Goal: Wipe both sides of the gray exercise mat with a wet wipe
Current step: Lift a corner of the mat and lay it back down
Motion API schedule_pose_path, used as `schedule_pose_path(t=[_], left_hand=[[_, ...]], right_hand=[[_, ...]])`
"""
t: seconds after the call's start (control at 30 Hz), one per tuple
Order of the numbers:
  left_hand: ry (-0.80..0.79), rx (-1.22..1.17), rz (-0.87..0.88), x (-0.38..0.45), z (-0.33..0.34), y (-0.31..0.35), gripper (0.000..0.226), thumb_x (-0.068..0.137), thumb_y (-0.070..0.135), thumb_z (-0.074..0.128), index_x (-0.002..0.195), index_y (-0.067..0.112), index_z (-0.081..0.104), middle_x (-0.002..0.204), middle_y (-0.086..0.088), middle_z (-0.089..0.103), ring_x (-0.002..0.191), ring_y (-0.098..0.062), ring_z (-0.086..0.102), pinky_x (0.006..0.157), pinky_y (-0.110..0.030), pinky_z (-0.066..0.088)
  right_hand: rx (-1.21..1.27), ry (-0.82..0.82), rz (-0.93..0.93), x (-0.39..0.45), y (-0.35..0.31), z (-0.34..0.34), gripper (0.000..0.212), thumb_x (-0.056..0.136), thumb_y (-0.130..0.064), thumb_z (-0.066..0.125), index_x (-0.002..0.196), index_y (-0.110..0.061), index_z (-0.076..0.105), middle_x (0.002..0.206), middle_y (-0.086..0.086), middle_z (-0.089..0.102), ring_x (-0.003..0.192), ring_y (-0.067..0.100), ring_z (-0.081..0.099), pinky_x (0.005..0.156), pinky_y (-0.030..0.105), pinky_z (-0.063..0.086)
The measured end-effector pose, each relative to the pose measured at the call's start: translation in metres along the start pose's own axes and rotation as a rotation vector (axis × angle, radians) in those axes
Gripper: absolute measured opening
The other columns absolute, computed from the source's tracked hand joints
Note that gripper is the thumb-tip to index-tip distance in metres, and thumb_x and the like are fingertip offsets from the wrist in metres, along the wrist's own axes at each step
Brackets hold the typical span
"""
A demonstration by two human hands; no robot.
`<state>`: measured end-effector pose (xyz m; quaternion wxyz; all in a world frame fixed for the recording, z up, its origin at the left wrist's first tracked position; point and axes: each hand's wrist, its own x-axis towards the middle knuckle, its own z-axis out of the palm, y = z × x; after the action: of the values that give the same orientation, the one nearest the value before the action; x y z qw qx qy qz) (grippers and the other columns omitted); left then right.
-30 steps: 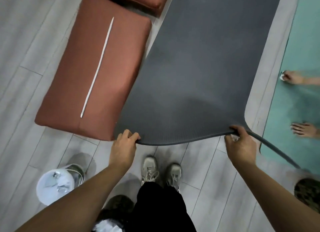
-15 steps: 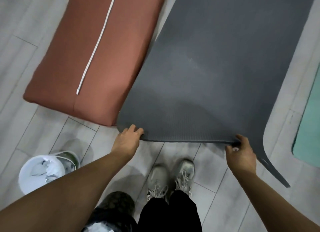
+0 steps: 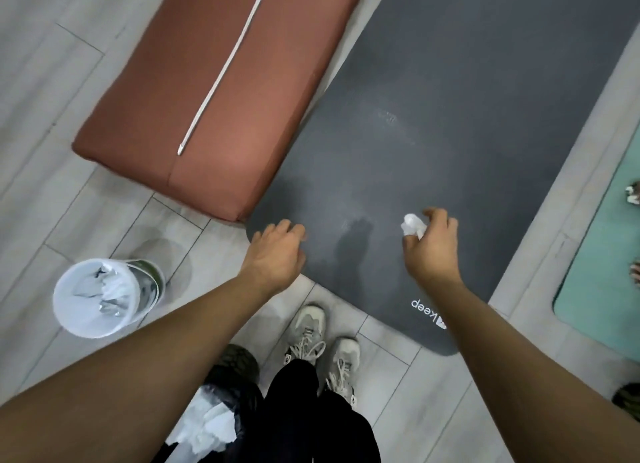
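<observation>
The gray exercise mat (image 3: 450, 144) lies flat on the floor, filling the frame's centre and upper right. Over its near end, the left hand (image 3: 277, 255) hangs loosely curled, holding nothing; the right hand (image 3: 433, 246) pinches a crumpled wet wipe (image 3: 412, 224).

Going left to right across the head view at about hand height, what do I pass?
White bin → left hand → wet wipe in the right hand → bare floor strip → green mat. Both hands are over the gray mat.
</observation>
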<state>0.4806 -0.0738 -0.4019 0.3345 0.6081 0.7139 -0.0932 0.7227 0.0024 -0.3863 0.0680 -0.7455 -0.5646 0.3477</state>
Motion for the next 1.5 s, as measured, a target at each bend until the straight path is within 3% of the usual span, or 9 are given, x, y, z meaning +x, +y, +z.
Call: schedule_pose_path(t=[0.13,0.27,0.4,0.63,0.77,0.9,1.0,1.2,1.5], left_hand=[[0.027,-0.010,-0.008,-0.046,-0.010,0.013,0.031,0.100,0.028,0.046,0.130,0.021,0.054,0.131,-0.003,0.053,0.117,-0.028,0.052,0.100,-0.043,0.040],[0.076,-0.013,-0.053,-0.097,-0.015,0.016,0.033,0.100,0.030,0.047,0.131,0.021,0.053,0.130,-0.003,0.053,0.120,-0.028,0.050,0.101,-0.042,0.036],[0.108,-0.016,-0.081,-0.133,-0.018,0.011,0.034,0.099,0.029,0.048,0.132,0.020,0.054,0.133,-0.002,0.055,0.122,-0.028,0.051,0.103,-0.043,0.036],[0.089,-0.033,-0.135,-0.084,0.005,-0.040,0.037,0.103,0.026,0.042,0.139,0.018,0.046,0.141,-0.006,0.055,0.124,-0.033,0.049,0.101,-0.047,0.037],[0.046,0.141,-0.127,0.007,0.058,-0.101,0.056,0.103,0.017,0.044,0.157,0.018,0.026,0.168,-0.002,0.021,0.146,-0.033,0.029,0.114,-0.049,0.031],[-0.011,0.392,-0.101,0.095,0.120,-0.159,0.081,0.100,0.006,0.045,0.163,0.019,-0.004,0.169,0.005,-0.020,0.156,-0.033,-0.012,0.123,-0.060,0.014],[-0.064,0.519,-0.088,0.136,0.148,-0.199,0.070,0.109,0.024,0.028,0.160,0.022,-0.018,0.167,0.009,-0.027,0.154,-0.028,-0.023,0.121,-0.068,0.007],[-0.068,0.654,-0.121,0.143,0.145,-0.250,0.064,0.106,0.044,0.014,0.162,0.027,-0.013,0.168,0.013,-0.020,0.157,-0.021,-0.016,0.123,-0.062,0.000],[-0.147,0.363,-0.147,0.094,0.118,-0.216,0.064,0.106,0.045,0.030,0.163,0.023,0.011,0.172,0.003,-0.006,0.158,-0.029,0.003,0.123,-0.058,0.016]], right_hand=[[-0.036,-0.001,-0.070,-0.014,-0.017,-0.018,0.019,0.089,-0.017,0.061,0.107,-0.009,0.064,0.121,0.010,0.048,0.094,0.027,0.058,0.080,0.022,0.037],[-0.090,0.027,-0.226,-0.044,-0.034,-0.024,0.014,0.085,-0.023,0.065,0.098,-0.018,0.068,0.110,0.005,0.049,0.094,0.027,0.055,0.088,0.038,0.045],[-0.265,0.118,-0.330,-0.080,-0.049,-0.029,0.017,0.084,-0.022,0.065,0.100,-0.022,0.070,0.104,0.006,0.055,0.095,0.030,0.050,0.086,0.039,0.034],[-0.112,-0.005,-0.358,-0.083,-0.047,0.012,0.012,0.084,-0.023,0.062,0.096,-0.024,0.066,0.099,-0.002,0.050,0.092,0.023,0.053,0.089,0.039,0.045],[-0.040,-0.012,-0.366,-0.038,-0.035,0.086,0.015,0.083,-0.020,0.060,0.097,-0.025,0.065,0.098,-0.004,0.047,0.090,0.022,0.055,0.082,0.039,0.049],[0.069,-0.018,-0.356,0.008,-0.008,0.173,0.012,0.085,-0.020,0.062,0.095,-0.026,0.064,0.100,-0.005,0.048,0.086,0.013,0.054,0.072,0.024,0.043],[0.136,-0.046,-0.316,0.029,0.012,0.226,0.015,0.086,-0.017,0.061,0.095,-0.028,0.065,0.100,-0.008,0.049,0.086,0.007,0.055,0.073,0.020,0.044],[0.128,-0.095,-0.290,0.045,0.025,0.267,0.015,0.086,-0.015,0.062,0.095,-0.025,0.066,0.101,-0.007,0.048,0.084,0.008,0.056,0.069,0.013,0.039],[0.047,-0.064,-0.353,0.042,-0.015,0.234,0.023,0.087,-0.008,0.055,0.102,-0.024,0.062,0.104,-0.002,0.047,0.078,0.012,0.053,0.062,0.011,0.038]])
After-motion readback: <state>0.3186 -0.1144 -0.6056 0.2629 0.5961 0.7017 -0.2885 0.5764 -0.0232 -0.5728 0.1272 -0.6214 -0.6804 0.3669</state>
